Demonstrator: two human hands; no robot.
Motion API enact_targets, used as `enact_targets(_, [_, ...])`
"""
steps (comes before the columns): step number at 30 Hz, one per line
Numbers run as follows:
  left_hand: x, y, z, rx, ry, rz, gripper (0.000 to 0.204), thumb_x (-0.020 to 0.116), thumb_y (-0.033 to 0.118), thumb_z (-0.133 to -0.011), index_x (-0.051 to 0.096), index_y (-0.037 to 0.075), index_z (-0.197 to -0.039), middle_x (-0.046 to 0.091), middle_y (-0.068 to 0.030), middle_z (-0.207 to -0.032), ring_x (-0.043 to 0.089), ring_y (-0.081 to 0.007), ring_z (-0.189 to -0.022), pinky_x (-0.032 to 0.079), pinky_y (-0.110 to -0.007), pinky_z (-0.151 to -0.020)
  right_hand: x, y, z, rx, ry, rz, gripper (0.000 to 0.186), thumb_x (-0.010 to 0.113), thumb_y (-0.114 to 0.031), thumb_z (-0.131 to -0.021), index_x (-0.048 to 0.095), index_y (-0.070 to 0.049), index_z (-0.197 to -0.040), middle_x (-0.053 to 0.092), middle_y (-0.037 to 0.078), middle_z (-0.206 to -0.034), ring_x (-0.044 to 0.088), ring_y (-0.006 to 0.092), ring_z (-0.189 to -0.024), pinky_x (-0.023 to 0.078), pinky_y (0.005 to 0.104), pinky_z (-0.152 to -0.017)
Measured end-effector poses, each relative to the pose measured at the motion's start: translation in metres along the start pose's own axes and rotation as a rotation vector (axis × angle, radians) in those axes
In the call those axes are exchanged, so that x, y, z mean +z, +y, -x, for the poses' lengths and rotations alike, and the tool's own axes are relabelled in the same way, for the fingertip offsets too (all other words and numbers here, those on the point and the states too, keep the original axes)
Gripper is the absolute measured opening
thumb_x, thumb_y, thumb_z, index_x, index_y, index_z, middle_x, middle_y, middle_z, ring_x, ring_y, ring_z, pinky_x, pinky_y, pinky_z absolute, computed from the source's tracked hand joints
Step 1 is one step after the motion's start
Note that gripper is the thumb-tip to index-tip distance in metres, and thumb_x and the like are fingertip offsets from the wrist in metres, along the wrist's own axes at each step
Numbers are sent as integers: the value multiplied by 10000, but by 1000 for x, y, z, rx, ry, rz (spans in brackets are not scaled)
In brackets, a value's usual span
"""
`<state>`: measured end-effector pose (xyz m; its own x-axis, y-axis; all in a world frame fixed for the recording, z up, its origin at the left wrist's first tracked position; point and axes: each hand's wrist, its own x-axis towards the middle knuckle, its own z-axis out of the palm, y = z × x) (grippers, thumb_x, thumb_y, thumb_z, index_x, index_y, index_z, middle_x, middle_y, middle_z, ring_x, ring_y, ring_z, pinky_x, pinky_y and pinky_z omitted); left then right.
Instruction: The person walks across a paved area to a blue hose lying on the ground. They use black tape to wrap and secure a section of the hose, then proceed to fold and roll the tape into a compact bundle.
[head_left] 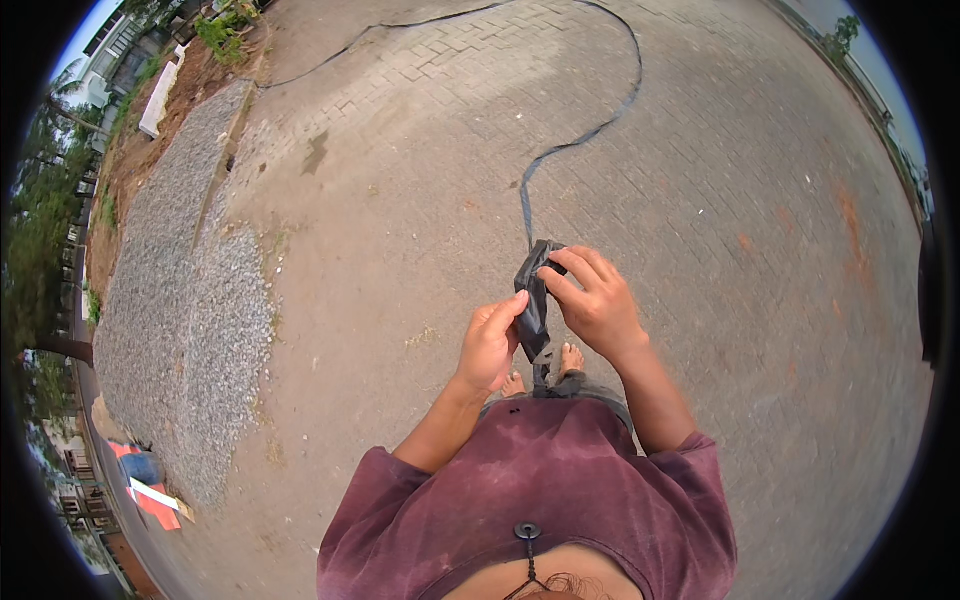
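Observation:
A long dark flat hose [529, 212] runs from my hands out over the paving. In front of my waist I hold a stretch of it as a black, flattened, folded bundle [535, 312]. My left hand [488, 345] grips the bundle's left side, thumb on top and the other fingers mostly hidden. Higher up, my right hand [598, 303] closes on the bundle's far end with bent fingers. A loose end hangs below the bundle toward my feet.
Brick paving [740, 200] spreads around my bare feet [571, 358]. Left lies a grey gravel pile [200, 330], with a narrow board [222, 165] along its far edge. A blue container [140, 467] and an orange-red sheet [160, 513] sit at lower left. Trees [45, 200] stand beyond.

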<state>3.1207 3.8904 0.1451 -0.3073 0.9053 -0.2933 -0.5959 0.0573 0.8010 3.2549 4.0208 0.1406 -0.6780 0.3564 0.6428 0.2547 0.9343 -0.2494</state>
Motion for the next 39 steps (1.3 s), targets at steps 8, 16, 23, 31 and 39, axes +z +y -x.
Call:
enact_targets(8, [-27, -6, 2, 150, -46, -486, 310, 614, 277, -1042, 698, 1, -928, 705, -55, -800, 664, -140, -777, 511, -281, -754, -1, -7, 4, 193, 141, -365, 319, 760, 42, -768, 663, -22, -1065, 698, 118, -1000, 686, 296, -922, 556, 386, -761])
enact_targets(16, [-14, 0, -15, 607, -106, -787, 437, 774, 203, -944, 585, -34, -1258, 724, -107, -1118, 694, -165, -990, 552, -328, -850, -6, -7, 17, 615, -15, -1003, 382, 711, 17, -882, 632, -4, -1255, 715, 148, -1066, 711, 210, -901, 589, 318, -742])
enact_targets(23, [-17, 16, -19, 133, 27, -171, 481, 761, 97, -940, 452, 0, -1296, 733, -156, -975, 717, -135, -823, 601, -266, -697, -26, -14, -5, 243, 67, -437, 525, 705, 21, -846, 607, -82, -1352, 653, 152, -1311, 658, 296, -1129, 557, 393, -887])
enact_targets(31, [-15, 31, -5, 153, -171, -344, 705, 753, 202, -961, 349, 9, -1505, 716, -117, -1032, 687, -155, -966, 544, -299, -854, -8, -3, 3, 148, -31, -366, 478, 695, 45, -785, 686, -86, -1244, 706, 90, -1232, 653, 322, -1143, 534, 438, -937])
enact_targets(39, [-16, 29, -11, 562, -89, -888, 434, 749, 196, -961, 595, -10, -1311, 697, -82, -1090, 660, -175, -1027, 533, -345, -915, 4, -2, 23, 635, -286, -1190, 427, 702, -13, -899, 611, 2, -1316, 716, 137, -1105, 685, 158, -997, 568, 301, -850])
